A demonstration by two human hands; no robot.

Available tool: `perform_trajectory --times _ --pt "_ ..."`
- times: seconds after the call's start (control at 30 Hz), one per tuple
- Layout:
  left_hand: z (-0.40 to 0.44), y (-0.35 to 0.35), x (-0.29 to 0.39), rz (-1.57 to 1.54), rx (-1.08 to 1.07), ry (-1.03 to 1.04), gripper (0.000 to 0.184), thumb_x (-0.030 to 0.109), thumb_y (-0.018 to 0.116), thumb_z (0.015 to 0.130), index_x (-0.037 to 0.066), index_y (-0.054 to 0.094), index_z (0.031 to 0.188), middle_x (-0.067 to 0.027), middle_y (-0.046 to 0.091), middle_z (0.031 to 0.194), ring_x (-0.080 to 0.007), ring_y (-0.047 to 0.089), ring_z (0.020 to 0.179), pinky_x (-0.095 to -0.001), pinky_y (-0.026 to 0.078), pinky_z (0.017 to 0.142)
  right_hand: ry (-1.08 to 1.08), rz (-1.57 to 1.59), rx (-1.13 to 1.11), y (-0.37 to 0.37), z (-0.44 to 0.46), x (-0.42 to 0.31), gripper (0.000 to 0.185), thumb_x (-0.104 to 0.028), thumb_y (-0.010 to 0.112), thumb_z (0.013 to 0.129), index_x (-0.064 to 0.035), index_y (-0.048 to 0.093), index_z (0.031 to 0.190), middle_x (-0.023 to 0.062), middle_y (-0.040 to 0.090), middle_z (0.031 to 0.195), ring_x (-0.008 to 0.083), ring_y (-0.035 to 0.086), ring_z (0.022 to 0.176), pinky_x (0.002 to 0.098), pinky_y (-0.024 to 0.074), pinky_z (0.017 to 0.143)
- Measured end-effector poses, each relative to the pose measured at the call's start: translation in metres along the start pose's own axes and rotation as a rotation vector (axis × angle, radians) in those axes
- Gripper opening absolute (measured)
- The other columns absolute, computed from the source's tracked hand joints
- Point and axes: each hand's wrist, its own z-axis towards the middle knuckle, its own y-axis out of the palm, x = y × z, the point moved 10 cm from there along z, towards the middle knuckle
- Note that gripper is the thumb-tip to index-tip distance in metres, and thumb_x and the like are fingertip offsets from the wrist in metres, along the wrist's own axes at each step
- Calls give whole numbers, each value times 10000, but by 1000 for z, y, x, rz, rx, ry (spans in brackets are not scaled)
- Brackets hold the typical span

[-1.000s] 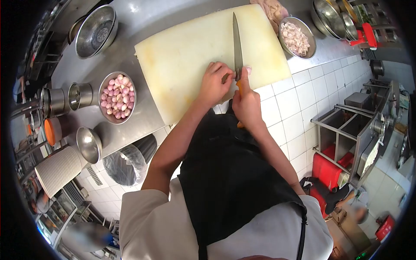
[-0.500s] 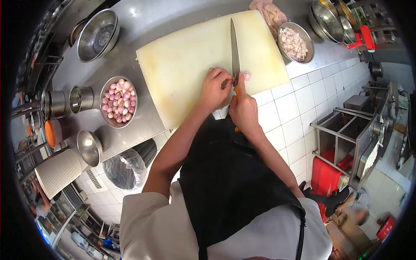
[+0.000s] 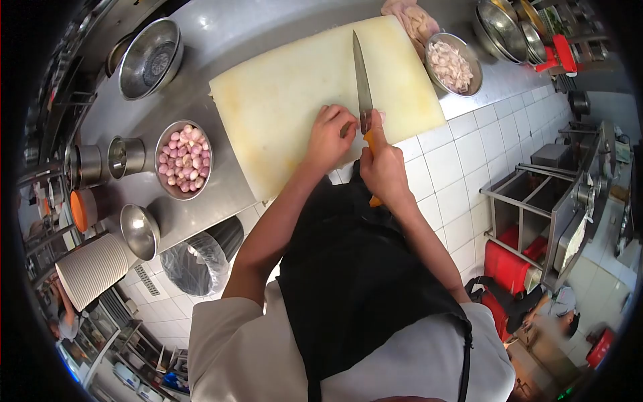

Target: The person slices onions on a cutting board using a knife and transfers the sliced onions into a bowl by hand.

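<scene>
My right hand [image 3: 385, 167] is closed round the orange handle of a long knife [image 3: 362, 74], its index finger along the blade's heel. The blade points away over the pale cutting board [image 3: 281, 87]. Just left of the blade, near the board's front edge, my left hand [image 3: 329, 134] has its fingers curled together; whatever they may hold is hidden. A small pale shallot piece [image 3: 381, 114] lies right of the blade, partly behind my right finger. Whole pink shallots fill a steel bowl [image 3: 161, 159] left of the board. Cut pieces lie in another bowl [image 3: 477, 79] at the right.
Empty steel bowls [image 3: 151, 57] [image 3: 140, 232] and metal pots [image 3: 126, 156] stand at the left. A pink cloth [image 3: 412, 23] lies behind the board. Below the counter is a lined bin [image 3: 194, 264]. A person [image 3: 559, 309] is at the lower right.
The knife tip has swung slightly left, and my right hand has shifted a little. My left hand stays beside the blade with its fingers curled. The view has moved slightly.
</scene>
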Motion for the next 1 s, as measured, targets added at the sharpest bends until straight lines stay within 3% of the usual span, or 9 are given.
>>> perform_trajectory --times 0.07,0.27,0.37,0.5,0.53,0.57,0.67,0.73,1.0 --pt "0 1 0 4 -1 -2 90 -4 704 792 57 675 851 -66 631 928 -309 576 915 -425 508 793 82 15 -39 1 -1 4 789 53 555 845 8 254 1573 319 697 993 508 669 808 554 539 742" --pt "1 2 -1 24 -6 25 80 7 701 796 57 674 852 -85 629 924 -324 586 902 -430 506 798 -96 -27 70 15 -1 10 807 35 578 827 58 232 1556 274 692 805 430 684 672 502 544 601" --pt "-3 4 -10 61 10 49 58 44 703 815 60 675 863 -108 630 932 -348 591 916 -449 505 823 54 -93 -4 28 1 25 825 -11 600 833 41 224 1566 266 689 794 418 684 665 499 539 583" --pt "-2 9 -8 24 -203 -12 257 210 718 885 52 734 1087 -150 677 978 -362 599 977 -469 488 889 89 96 13 50 1 34 559 -99 497 962 -31 350 1497 259 691 876 438 693 783 560 532 655" --pt "-2 9 -12 7 -167 43 229 200 694 912 44 728 1075 -146 675 948 -362 606 947 -471 492 872 114 79 -85 62 7 38 514 -156 429 1016 -97 333 1518 273 686 936 433 698 836 555 536 683" --pt "-4 10 -23 10 -126 147 226 190 685 924 30 718 1080 -142 676 951 -359 605 901 -476 499 842 17 107 89 57 6 33 574 -157 483 974 -150 318 1524 242 682 845 435 691 776 512 531 634" --pt "-2 13 -39 75 -74 102 173 170 695 930 11 682 994 -156 658 943 -336 628 930 -444 523 827 108 154 -38 31 -5 17 617 -177 442 999 -125 229 1575 282 667 943 465 679 852 541 532 711" --pt "-1 11 -41 47 -55 43 170 161 705 925 1 663 963 -156 651 939 -322 633 915 -423 529 814 -34 213 140 50 8 32 637 -187 445 999 -138 212 1589 281 662 970 460 681 855 537 533 730" --pt "8 17 -63 -76 -98 -36 183 126 758 879 -3 634 918 -139 636 907 -286 613 814 -380 524 791 13 218 78 46 10 29 631 -180 383 1023 -240 166 1612 279 650 1101 460 687 911 520 547 784"
